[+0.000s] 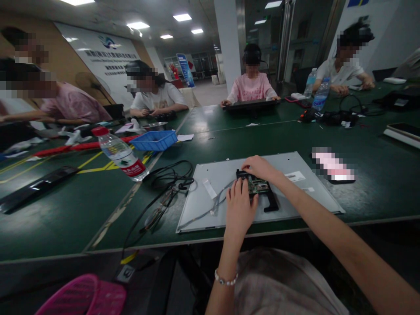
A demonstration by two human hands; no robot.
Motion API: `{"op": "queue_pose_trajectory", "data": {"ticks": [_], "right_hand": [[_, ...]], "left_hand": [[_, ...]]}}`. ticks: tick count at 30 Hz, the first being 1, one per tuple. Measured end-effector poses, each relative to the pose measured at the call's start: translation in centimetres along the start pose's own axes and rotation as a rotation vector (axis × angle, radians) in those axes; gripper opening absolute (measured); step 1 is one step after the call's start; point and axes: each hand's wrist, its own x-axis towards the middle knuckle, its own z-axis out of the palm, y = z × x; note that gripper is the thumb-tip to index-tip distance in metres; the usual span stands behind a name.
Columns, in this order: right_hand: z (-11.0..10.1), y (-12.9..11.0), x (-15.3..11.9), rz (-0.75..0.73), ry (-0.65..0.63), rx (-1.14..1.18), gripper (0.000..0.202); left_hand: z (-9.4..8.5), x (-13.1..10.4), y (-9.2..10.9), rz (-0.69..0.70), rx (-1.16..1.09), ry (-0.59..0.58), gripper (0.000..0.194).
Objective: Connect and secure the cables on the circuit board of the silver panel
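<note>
A light grey flat panel (210, 214) lies on the green table in front of me. On it sits a black bracket (271, 202) with a green circuit board (260, 187). My left hand (240, 203) rests on the board's left side, fingers spread, with thin grey cables (210, 211) running out beside it. At the far edge of the bracket, my right hand (259, 168) has its fingers pinched together; what lies between the fingertips is too small to make out. A white strip (210, 188) lies on the panel's left part.
Left of the panel are glasses (160, 208), black cables (173, 170), a tilted water bottle (120, 154) and a blue tray (155, 140). A phone (333, 165) lies to the right. Several people sit around the table. A pink basket (85, 297) is below the table's edge.
</note>
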Motion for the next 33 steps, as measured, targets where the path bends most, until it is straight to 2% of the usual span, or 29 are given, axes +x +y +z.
{"op": "queue_pose_trajectory", "data": {"ticks": [6, 12, 25, 28, 33], "right_hand": [[0.1, -0.5, 0.1, 0.021, 0.027, -0.011, 0.025], [0.3, -0.9, -0.1, -0.013, -0.018, -0.003, 0.021], [0.4, -1.0, -0.3, -0.003, -0.019, 0.041, 0.022], [-0.3, -1.0, -0.3, -0.001, -0.017, 0.054, 0.024], [-3.3, 0.4, -1.7, 0.072, 0.052, 0.091, 0.029]], "left_hand": [[-0.1, -0.1, 0.0, 0.006, 0.016, -0.006, 0.050], [0.0, -0.1, 0.0, 0.006, 0.020, -0.017, 0.051], [0.1, -0.1, -0.1, 0.008, 0.012, 0.003, 0.051], [0.1, -0.1, -0.2, 0.010, 0.016, 0.015, 0.051], [-0.1, -0.2, -0.1, 0.001, 0.005, 0.008, 0.051]]}}
